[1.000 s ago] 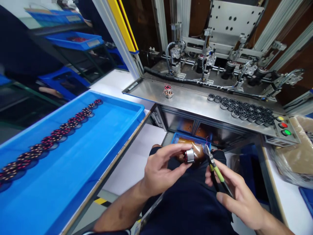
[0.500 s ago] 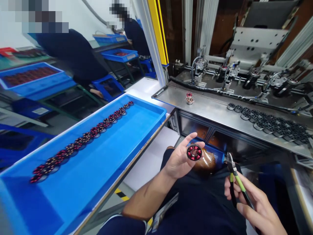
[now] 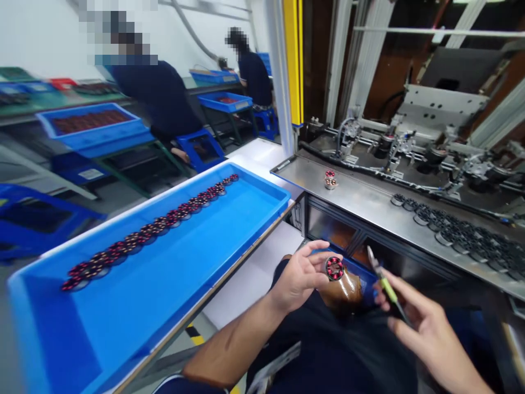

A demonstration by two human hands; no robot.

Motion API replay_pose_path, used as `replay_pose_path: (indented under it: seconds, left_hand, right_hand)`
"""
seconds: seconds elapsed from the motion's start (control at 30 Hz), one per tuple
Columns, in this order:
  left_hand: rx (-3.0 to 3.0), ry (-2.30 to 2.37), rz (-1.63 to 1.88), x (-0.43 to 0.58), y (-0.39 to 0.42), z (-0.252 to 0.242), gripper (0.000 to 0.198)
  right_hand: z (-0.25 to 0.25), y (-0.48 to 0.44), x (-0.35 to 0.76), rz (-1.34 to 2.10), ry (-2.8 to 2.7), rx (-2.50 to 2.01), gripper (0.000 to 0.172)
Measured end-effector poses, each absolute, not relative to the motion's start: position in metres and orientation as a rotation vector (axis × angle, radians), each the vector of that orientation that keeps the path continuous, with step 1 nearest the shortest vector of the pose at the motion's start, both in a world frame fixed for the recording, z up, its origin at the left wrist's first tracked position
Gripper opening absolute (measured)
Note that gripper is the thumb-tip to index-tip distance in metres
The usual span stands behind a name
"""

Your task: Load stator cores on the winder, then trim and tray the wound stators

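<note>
My left hand [image 3: 297, 276] pinches a small round motor stator [image 3: 334, 268] with red copper windings, its face turned toward me, above my lap. My right hand [image 3: 422, 323] grips green-handled cutting pliers [image 3: 381, 279], jaws pointing up and left, a short way right of the stator and not touching it. Under both hands lies a brown plastic bag [image 3: 342, 290] in a small blue bin.
A long blue tray [image 3: 197, 241] at left holds a diagonal row of several wound stators [image 3: 151, 230]. A steel machine shelf [image 3: 369, 202] ahead carries one stator [image 3: 330, 180] and several black cores [image 3: 459, 232]. Other people sit at blue trays in the far left background.
My view has tilted up and left. The left hand turned the stator from side-on to face-on and holds it lower. The pliers moved left, closer to it.
</note>
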State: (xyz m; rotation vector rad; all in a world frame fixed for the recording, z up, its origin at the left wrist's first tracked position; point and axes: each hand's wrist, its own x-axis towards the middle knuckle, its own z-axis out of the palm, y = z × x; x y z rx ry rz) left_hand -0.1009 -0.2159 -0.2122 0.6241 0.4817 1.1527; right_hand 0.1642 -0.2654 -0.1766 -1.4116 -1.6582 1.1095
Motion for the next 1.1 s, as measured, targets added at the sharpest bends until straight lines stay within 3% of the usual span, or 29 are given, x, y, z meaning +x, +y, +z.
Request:
replay_pose_path:
  seconds: [0.13,0.23,0.3,0.43,0.73,0.93,1.1]
  left_hand:
    - [1.024,1.029,1.233,-0.167,-0.203,-0.214,0.069]
    - [1.259,1.475,1.261,-0.235,-0.170,-0.216,0.067]
    - [1.312,1.688,1.258,-0.279,-0.138,-0.221,0.062]
    - [1.424,2.066,1.150,-0.340,-0.069,-0.242,0.034]
    - [1.489,2.506,1.023,-0.383,0.022,-0.295,0.039]
    - [1.707,2.410,0.918,-0.379,0.036,-0.327,0.038]
    - [1.700,2.388,0.976,-0.380,0.035,-0.323,0.040]
  right_hand:
    - [-0.161,-0.141,0.181,0.163,-1.976,-1.492,0.061]
    - [-0.173,-0.045,0.186,-0.162,-2.122,-1.646,0.064]
    - [-0.188,-0.002,0.182,-0.201,-2.189,-1.636,0.061]
    - [-0.213,0.026,0.168,-0.229,-2.222,-1.535,0.053]
    - [-0.224,0.023,0.170,-0.299,-2.205,-1.489,0.051]
    - [-0.225,0.023,0.169,-0.285,-2.200,-1.490,0.053]
    - [-0.220,0.018,0.165,-0.256,-2.200,-1.484,0.051]
